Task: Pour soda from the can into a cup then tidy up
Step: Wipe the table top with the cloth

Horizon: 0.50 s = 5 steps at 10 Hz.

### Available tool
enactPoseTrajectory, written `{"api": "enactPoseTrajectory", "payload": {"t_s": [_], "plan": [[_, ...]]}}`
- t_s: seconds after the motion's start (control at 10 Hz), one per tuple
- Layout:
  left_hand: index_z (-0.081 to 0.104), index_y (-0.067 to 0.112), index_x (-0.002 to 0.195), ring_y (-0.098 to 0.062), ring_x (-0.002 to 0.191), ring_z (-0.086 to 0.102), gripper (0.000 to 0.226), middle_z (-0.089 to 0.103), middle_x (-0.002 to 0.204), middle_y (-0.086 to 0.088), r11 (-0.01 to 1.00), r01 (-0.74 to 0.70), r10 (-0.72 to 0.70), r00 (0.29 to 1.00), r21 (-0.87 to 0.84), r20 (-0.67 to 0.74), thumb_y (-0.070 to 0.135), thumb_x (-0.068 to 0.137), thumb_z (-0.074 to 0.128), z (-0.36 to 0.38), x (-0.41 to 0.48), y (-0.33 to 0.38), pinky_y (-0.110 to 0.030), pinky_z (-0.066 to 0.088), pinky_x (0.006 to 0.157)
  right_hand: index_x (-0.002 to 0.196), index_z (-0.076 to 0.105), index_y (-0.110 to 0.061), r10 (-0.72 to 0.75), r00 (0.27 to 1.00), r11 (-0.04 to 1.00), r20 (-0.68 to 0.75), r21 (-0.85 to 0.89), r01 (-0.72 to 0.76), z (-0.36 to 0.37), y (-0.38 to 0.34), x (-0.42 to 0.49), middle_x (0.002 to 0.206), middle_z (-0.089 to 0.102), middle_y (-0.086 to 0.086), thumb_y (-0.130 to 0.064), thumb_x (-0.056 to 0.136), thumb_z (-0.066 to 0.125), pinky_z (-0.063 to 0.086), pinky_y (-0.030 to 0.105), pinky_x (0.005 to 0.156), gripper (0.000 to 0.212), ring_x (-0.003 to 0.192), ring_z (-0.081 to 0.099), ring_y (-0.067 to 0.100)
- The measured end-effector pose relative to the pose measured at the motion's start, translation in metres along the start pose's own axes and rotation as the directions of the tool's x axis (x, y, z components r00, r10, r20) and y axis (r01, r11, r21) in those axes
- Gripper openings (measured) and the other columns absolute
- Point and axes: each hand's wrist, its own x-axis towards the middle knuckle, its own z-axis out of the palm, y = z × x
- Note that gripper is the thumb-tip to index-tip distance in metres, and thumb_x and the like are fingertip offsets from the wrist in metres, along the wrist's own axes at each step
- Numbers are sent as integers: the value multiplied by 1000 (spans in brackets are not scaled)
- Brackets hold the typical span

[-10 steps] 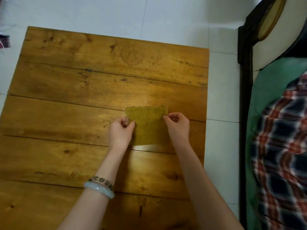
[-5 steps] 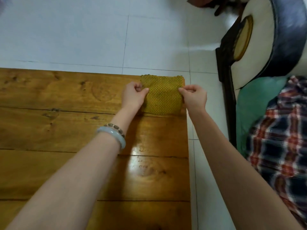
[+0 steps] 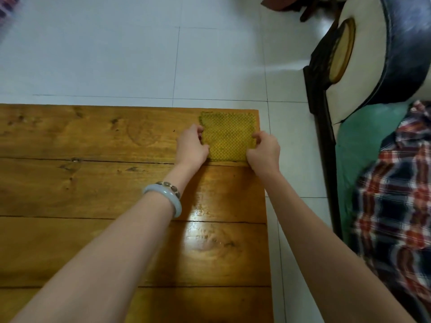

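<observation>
A folded yellow-green waffle cloth (image 3: 227,135) lies flat on the wooden table (image 3: 93,183), at its far right corner. My left hand (image 3: 192,145) pinches the cloth's left edge with curled fingers. My right hand (image 3: 263,152) pinches its right edge the same way. Both arms reach far forward over the tabletop. No can or cup is in view.
White tiled floor (image 3: 140,54) lies beyond and to the right of the table. A dark wooden chair frame (image 3: 321,113) with a green cushion (image 3: 363,141) and a plaid garment (image 3: 396,206) stands to the right.
Both hands carried the cloth from the table's middle to its far right corner and have set it down flat there, still holding its edges.
</observation>
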Motion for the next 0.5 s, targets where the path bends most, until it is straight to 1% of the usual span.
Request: {"api": "enactPoseTrajectory", "payload": {"t_s": [0.1,0.2,0.3,0.4,0.5], "plan": [[48,8,125,-22,112,51,46,50,123,-7,980,-121,115,992,159,47,7,83,66,-11,-10,1,-36,44,100,111,53,2,-118,990,968,74,-214,131,-1,-3,-9,115,47,16,2,86,44,40,28,80,27,100,49,28],[43,4,128,-29,115,48,51,45,127,-13,903,-221,196,975,369,104,9,83,66,-36,-34,-1,-36,39,98,108,50,0,-125,983,939,137,-303,161,-13,-5,-31,121,44,18,0,86,44,42,34,86,23,107,45,31],[42,5,128,-30,116,45,47,47,128,-14,701,-360,223,930,615,291,11,85,60,-71,-78,1,-37,40,95,115,49,-3,-57,978,924,202,-360,129,-39,-13,-75,123,46,15,-2,87,44,44,36,88,28,109,47,29],[46,9,126,-28,115,48,40,51,125,-12,590,-492,123,839,641,531,15,88,55,-104,-142,7,-36,41,90,113,50,-6,67,946,925,318,-376,61,-68,-29,-135,120,50,13,-7,87,48,46,35,84,26,103,51,27],[46,10,130,-29,118,49,41,51,130,-12,508,-590,66,753,628,655,17,90,53,-142,-201,25,-37,43,93,113,52,-9,89,913,920,398,-384,77,-98,-51,-190,117,55,10,-14,86,51,48,35,85,28,103,54,27]]}}
